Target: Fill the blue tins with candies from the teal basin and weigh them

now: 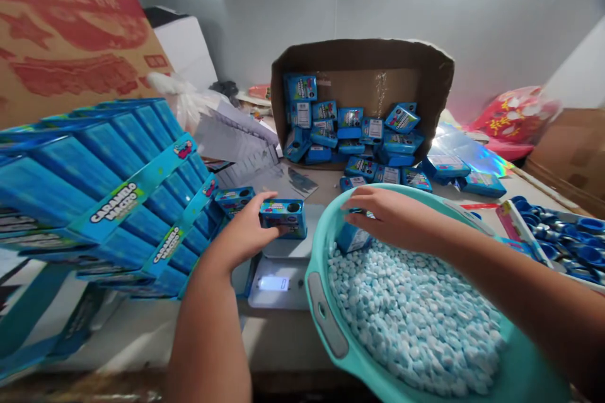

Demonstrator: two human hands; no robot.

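My left hand (243, 233) grips a small blue candy box (290, 217) between thumb and fingers, at the pan of a white digital scale (302, 286) with a lit display. Whether the box touches the pan I cannot tell. My right hand (385, 211) is closed on another blue carton (352, 237), held low inside a turquoise basin (326, 312). Pale blue and white candies (420, 315) fill much of the basin, and the carton's lower end meets them. One more blue box (234, 199) stands just behind my left hand.
Stacked blue display cartons (132, 195) rise at the left before a large printed cardboard box (70, 31). An open cardboard box (359, 56) at the back holds several blue boxes. On the right are a tray of blue-and-silver pieces (562, 233) and a red bag (515, 119).
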